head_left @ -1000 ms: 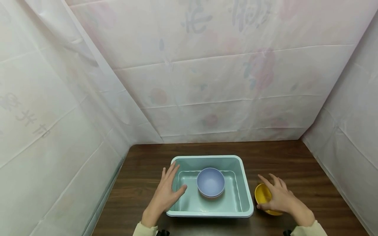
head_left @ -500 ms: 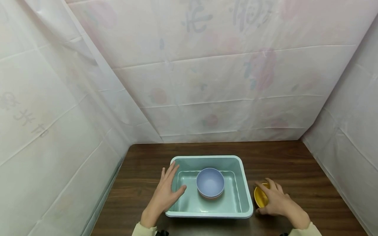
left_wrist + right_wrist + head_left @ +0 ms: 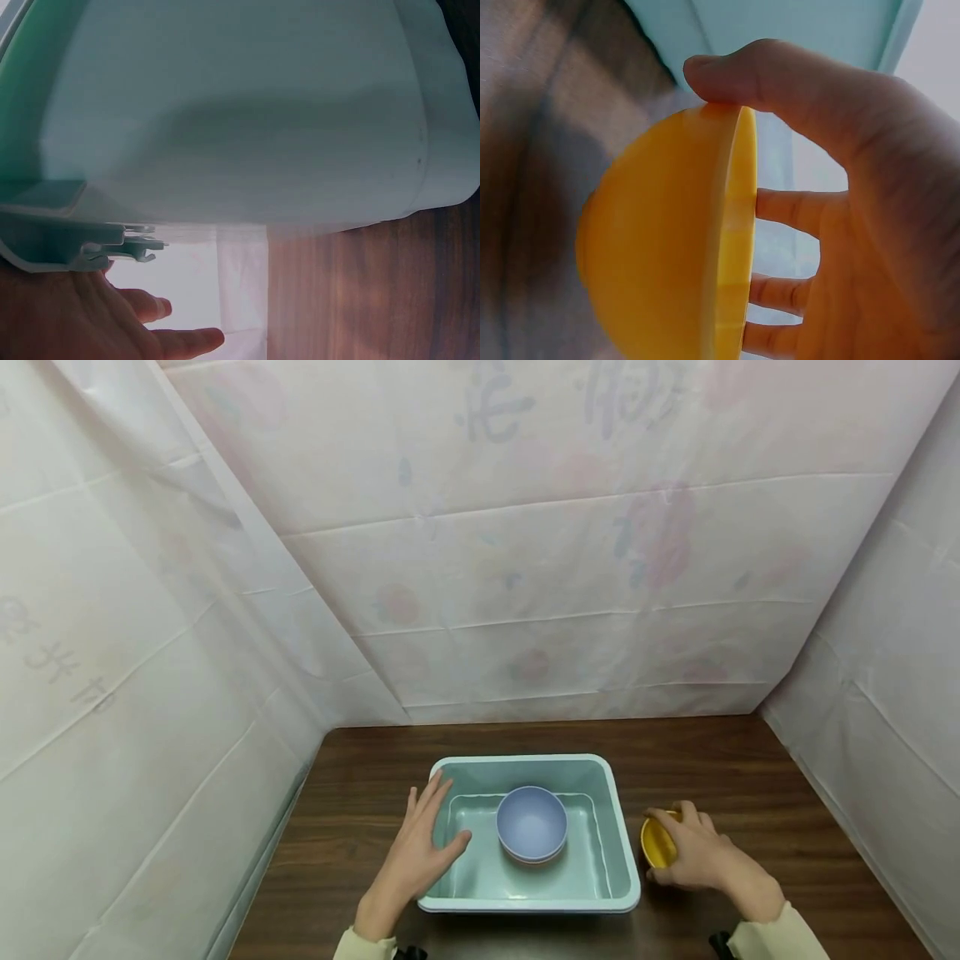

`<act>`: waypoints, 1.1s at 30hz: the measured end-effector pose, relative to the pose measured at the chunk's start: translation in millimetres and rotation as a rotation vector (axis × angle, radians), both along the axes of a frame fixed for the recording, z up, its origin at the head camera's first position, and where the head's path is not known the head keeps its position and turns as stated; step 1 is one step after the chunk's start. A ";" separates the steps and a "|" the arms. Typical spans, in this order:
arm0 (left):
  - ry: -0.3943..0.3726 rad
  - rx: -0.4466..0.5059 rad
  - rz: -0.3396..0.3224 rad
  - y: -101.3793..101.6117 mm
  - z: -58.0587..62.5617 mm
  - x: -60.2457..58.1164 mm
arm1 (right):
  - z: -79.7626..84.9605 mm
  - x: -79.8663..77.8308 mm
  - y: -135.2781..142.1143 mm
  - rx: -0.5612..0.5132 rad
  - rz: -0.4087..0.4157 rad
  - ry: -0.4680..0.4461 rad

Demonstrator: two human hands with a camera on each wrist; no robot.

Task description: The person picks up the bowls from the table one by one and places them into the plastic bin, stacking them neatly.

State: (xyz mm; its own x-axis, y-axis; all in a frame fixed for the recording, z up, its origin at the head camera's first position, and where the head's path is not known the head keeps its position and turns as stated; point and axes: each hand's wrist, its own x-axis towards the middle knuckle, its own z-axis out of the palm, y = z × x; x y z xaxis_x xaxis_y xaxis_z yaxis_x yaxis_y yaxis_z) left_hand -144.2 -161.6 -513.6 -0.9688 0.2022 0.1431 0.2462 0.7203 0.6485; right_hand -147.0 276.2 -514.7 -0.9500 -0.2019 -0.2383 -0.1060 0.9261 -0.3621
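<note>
My right hand (image 3: 705, 856) grips a yellow bowl (image 3: 660, 232) by its rim, with the thumb outside the rim in the right wrist view. In the head view the yellow bowl shows just right of the tub, partly covered by the hand. My left hand (image 3: 415, 856), fingers straight and thumb spread, lies at the left rim of a pale green plastic tub (image 3: 525, 902). A light purple bowl (image 3: 532, 823) stands inside the tub, stacked on another bowl whose pinkish edge peeks out below. From the left wrist, the tub's side wall (image 3: 262, 112) fills most of the view.
The tub stands on a dark brown wooden table (image 3: 360, 802). White patterned sheets (image 3: 540, 610) hang behind the table and along both sides.
My right hand has taken hold of the yellow bowl's rim and moved it slightly up and left in the head view. The left hand stays at the tub.
</note>
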 end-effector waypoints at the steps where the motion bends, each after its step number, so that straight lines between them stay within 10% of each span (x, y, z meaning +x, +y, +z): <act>1: -0.002 0.000 0.001 -0.1 0.0 0.3 | 1.8 -0.9 0.8 0.000 0.006 0.011; 33: 0.044 0.012 -0.007 0.1 -0.1 0.1 | 79.3 -25.1 -3.2 -0.013 0.011 0.229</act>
